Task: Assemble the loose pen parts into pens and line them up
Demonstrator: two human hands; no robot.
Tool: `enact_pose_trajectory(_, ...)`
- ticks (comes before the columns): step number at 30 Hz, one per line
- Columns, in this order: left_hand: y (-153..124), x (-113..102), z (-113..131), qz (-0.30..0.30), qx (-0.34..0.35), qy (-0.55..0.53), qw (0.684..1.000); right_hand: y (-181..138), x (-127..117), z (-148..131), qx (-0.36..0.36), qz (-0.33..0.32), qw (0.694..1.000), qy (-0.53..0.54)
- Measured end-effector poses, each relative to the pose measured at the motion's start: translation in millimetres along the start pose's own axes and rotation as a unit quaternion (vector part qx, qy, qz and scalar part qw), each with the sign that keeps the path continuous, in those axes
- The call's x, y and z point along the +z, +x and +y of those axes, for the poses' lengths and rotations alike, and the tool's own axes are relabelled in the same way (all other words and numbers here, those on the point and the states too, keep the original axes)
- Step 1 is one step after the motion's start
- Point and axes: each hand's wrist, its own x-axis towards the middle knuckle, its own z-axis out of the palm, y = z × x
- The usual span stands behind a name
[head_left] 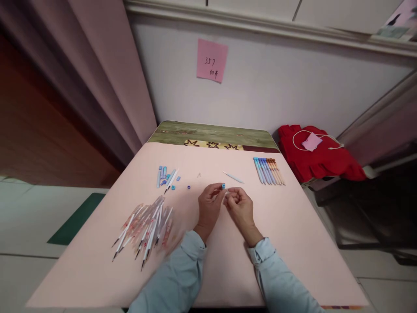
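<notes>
Near the middle of the table, my left hand [208, 206] pinches a small blue pen part [223, 186] upright between thumb and fingers. My right hand [240, 211] is close beside it, its fingertips pinched on something small and pale that I cannot make out. Just beyond both hands lies a light blue pen piece [233, 177], slim and pointed at one end. A small dark purple ring [189, 187] rests to the left of my left hand. A tiny greyish piece [199, 175] sits farther back, too small to identify.
White pen refills and clear tubes form a loose pile [146, 226] on the left. Behind it are several small blue and purple pen parts [163, 172]. A row of blue, purple and orange pens [267, 171] lies at the right. Red cloth [321, 158] sits beyond the table's right edge.
</notes>
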Motion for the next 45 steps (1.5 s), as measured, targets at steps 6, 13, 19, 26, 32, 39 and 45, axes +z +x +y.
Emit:
enact_pose_trajectory(6,0.1,-0.3,4.0,-0.014,0.043,0.026,0.999,1.6,-2.4,-4.1,0.003,0.024,0.998,-0.051)
enact_pose_trajectory(13,1.1,1.7,3.7,0.020,-0.015,-0.009,1.000,0.9,-3.0,-1.3,-0.030,0.017,0.990,-0.136)
enact_pose_trajectory(19,0.2,0.3,0.3,0.005,-0.046,-0.002,0.999,-1.8,-2.6,-1.2,-0.100,0.005,0.975,-0.199)
enact_pose_trajectory(26,1.6,-8.7,-3.2,0.053,-0.056,0.040,0.996,-7.1,-1.8,-0.9,-0.073,0.009,0.974,-0.212)
enact_pose_trajectory(32,6.3,-21.6,2.0,0.062,-0.042,0.111,0.991,-9.3,-1.7,-0.9,-0.043,0.015,0.979,-0.196)
enact_pose_trajectory(39,4.3,-20.9,-1.0,0.015,-0.016,0.235,0.972,-10.7,-0.9,-1.6,-0.029,0.012,0.982,-0.185)
enact_pose_trajectory(45,1.7,-20.6,4.3,-0.032,0.013,0.446,0.894,-11.7,-0.4,-0.5,-0.009,0.019,0.984,-0.174)
